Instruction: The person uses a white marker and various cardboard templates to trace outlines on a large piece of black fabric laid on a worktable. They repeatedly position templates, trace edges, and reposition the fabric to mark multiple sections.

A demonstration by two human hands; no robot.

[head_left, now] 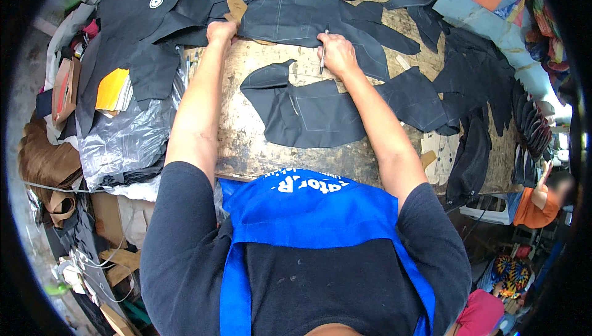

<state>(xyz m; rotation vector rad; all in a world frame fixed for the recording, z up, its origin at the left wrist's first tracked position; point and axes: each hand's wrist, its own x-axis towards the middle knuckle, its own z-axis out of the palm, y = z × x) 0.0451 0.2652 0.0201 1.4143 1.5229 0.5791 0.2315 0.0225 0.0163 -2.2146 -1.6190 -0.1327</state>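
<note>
Toward the desk's far edge, the left hand seemingly pinches a tan pattern piece, perhaps steadying it; the right hand pinches a pen.

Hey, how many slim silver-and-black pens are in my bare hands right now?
1: the slim silver-and-black pen is in your right hand. Your left hand grips a tan, stiff-looking piece; anything inside that closed fist would be hidden.
</note>
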